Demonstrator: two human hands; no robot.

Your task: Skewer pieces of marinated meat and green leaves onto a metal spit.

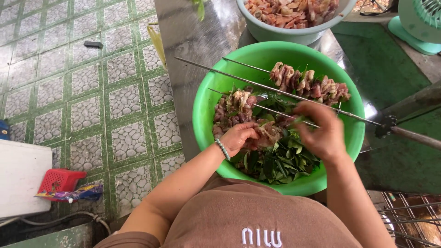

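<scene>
Two hands over the green basin (206,124) of leaves (280,160), grey bowl (275,32) beyond it, left hand (239,137) clenched on raw meat (266,134), right hand (321,133) pinching a metal skewer (280,111) above the leaves.

1. A grey bowl (275,32) of raw meat pieces stands at the top edge
2. A mint green fan (420,23) sits in the top right corner
3. A red plastic basket (59,180) lies on the tiled floor (92,105) (green grid, pebble pattern), beside a white box (20,177)
4. A colourful wrapper (73,193) lies just below the basket
5. A wire rack (409,218) shows bottom right
</scene>
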